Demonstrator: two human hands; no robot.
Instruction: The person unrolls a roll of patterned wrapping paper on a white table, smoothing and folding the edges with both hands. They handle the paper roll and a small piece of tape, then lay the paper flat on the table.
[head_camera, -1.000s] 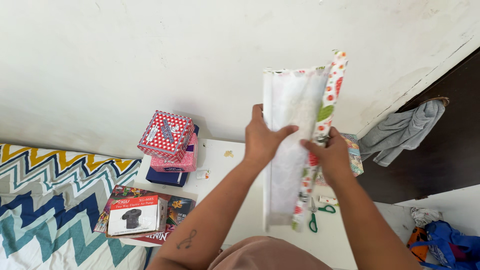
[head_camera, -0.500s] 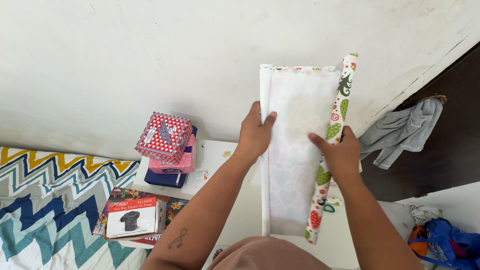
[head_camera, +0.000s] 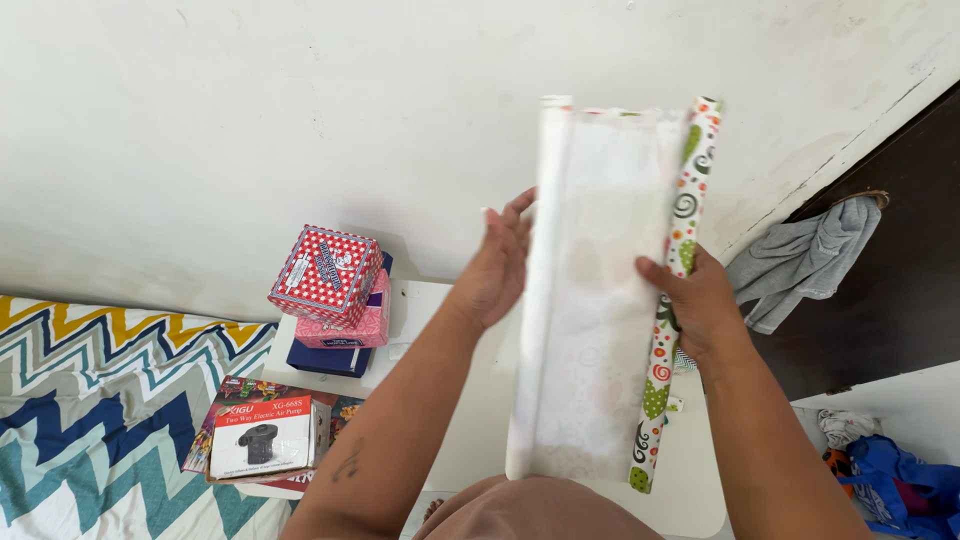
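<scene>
I hold a partly unrolled wrapping paper roll (head_camera: 600, 300) upright before me over the white table (head_camera: 470, 440): its inner side plain white, outer print dotted and swirled. My right hand (head_camera: 700, 305) clasps the rolled part; my left hand (head_camera: 500, 265), fingers loosely open, presses the sheet's free edge.

A white table (head_camera: 455, 440) is seen standing against the wall, just beside a bed with a zigzag-patterned cover (head_camera: 90, 400). At the table's far left corner a dark blue box (head_camera: 330, 357) is placed directly on the top, with a pink box (head_camera: 350, 325) and a red star-patterned box (head_camera: 325, 275) stacked upon it. At the near left edge a boxed air pump (head_camera: 265, 435) is laid on a flat colourful package (head_camera: 345, 410), overhanging the table edge slightly.
</scene>
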